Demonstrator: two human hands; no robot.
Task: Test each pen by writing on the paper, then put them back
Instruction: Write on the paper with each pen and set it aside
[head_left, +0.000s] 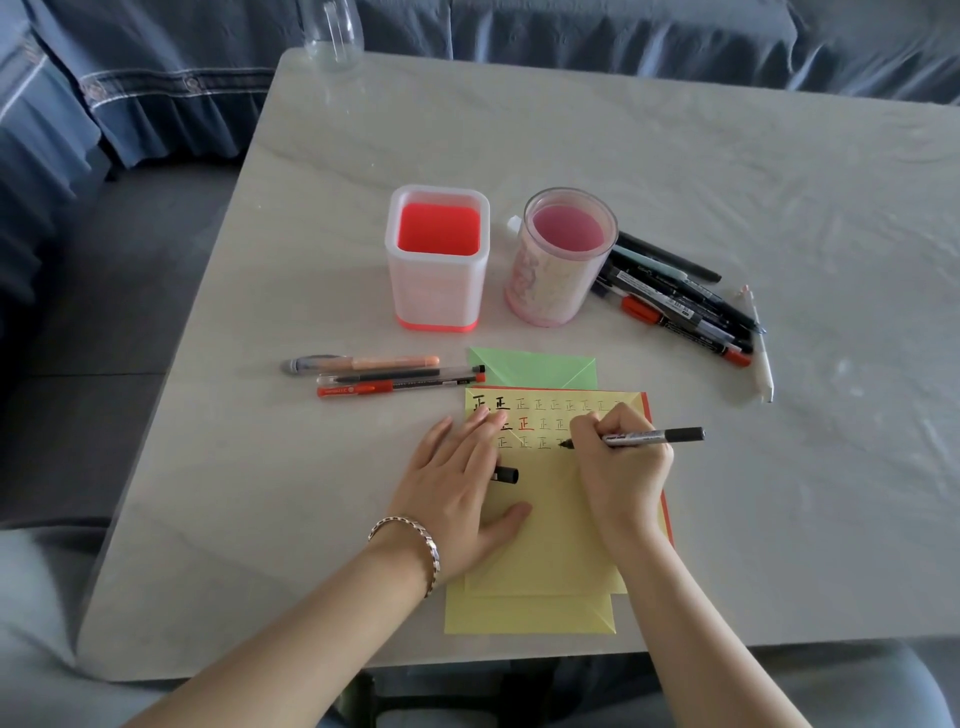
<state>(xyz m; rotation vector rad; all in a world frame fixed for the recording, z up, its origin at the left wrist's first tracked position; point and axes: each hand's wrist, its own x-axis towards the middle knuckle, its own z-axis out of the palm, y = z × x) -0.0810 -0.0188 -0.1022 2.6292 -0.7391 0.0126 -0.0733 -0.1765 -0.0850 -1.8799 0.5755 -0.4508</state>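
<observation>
My right hand grips a black marker, its tip touching the yellow paper at the end of the third row of written characters. My left hand presses flat on the paper's left edge, and a black pen cap pokes out from under its fingers. Three pens lie side by side left of the paper. A pile of several dark and red-capped pens lies right of the round pink pen holder. The square white and red pen holder stands empty beside it.
A green folded paper and a red sheet peek from under the yellow paper. A clear glass bottle stands at the table's far left corner. A blue covered sofa runs behind the grey table.
</observation>
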